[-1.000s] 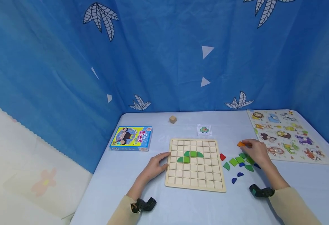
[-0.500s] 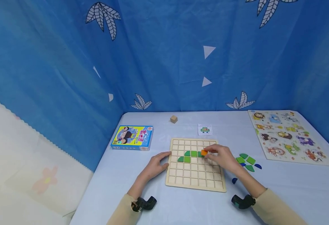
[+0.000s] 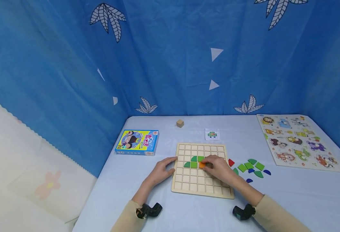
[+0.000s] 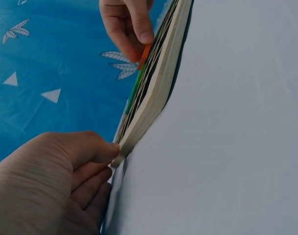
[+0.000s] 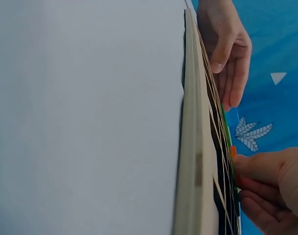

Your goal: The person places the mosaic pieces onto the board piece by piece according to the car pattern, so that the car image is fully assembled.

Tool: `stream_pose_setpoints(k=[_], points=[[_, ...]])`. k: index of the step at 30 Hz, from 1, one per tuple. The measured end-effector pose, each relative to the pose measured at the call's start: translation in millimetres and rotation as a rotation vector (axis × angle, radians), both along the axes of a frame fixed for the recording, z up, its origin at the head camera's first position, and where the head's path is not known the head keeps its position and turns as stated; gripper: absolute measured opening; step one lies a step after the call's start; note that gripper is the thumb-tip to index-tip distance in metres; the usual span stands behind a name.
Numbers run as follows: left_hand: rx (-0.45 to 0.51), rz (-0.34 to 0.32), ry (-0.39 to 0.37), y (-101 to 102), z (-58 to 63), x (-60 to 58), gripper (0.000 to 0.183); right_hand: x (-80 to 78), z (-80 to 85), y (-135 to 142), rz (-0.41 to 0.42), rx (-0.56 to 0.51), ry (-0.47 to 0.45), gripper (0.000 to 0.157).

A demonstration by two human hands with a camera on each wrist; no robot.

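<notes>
A wooden grid board point(image 3: 188, 186) lies flat on the table. My left hand point(image 3: 159, 172) touches its left edge with thumb and fingertips, the fingers nearly straight. Over the middle of the board, my right hand point(image 3: 220, 169) pinches an orange square tile point(image 3: 202, 165) between thumb and fingers. In the right wrist view that orange tile point(image 5: 233, 151) is close against the grid surface. Beside it on the grid are a green square point(image 3: 194, 164), another green square point(image 3: 200, 159) and green quarter-round tiles point(image 3: 187, 164). My right hand hides the grid cells under it.
Right of the board lie a red tile point(image 3: 231, 162), loose green tiles point(image 3: 259, 166) and blue half-rounds point(image 3: 267, 172). Behind the board are a small pattern card point(image 3: 212, 134) and a wooden cube point(image 3: 180, 123). A boxed game point(image 3: 137, 141) stands left, an animal puzzle point(image 3: 300, 141) right.
My right hand has carried the orange tile from the loose pieces leftward onto the board, and now covers the right-hand green quarter-round. My left hand has stayed at the board's edge.
</notes>
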State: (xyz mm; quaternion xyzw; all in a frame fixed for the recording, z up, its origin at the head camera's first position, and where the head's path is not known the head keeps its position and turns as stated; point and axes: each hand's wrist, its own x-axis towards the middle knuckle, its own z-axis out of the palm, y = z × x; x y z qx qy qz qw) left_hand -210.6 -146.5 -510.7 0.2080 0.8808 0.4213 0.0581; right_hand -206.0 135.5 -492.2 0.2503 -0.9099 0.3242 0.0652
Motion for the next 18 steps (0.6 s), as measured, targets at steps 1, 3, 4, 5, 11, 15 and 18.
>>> stream_pose_setpoints(k=[1, 3, 4, 5, 11, 15, 18], points=[[0.001, -0.001, 0.001, -0.1, -0.2, -0.1, 0.051, -0.2, -0.8, -0.3, -0.002, 0.015, 0.008, 0.024], [-0.001, 0.0, 0.003, -0.1, -0.5, -0.3, 0.051, -0.4, -1.4, -0.8, -0.001, 0.038, 0.02, 0.023], [-0.003, 0.002, 0.004, 0.1, -0.2, -0.2, 0.051, -0.4, -1.4, -1.2, -0.001, 0.045, 0.024, 0.023], [-0.004, 0.002, 0.005, 0.2, 0.1, -0.2, 0.051, -0.3, -1.3, -1.6, -0.002, 0.052, 0.025, 0.023], [-0.007, 0.004, 0.012, 1.0, 1.1, -0.3, 0.05, 0.1, -0.3, -4.4, 0.006, 0.072, 0.037, 0.024], [-0.004, 0.0, 0.012, 0.5, 0.9, 0.2, 0.051, 1.2, 1.0, -5.5, 0.014, 0.085, 0.047, 0.024], [-0.003, -0.004, 0.008, 0.3, 0.5, 0.2, 0.051, 3.0, 3.5, -4.0, 0.021, 0.072, 0.037, 0.025]])
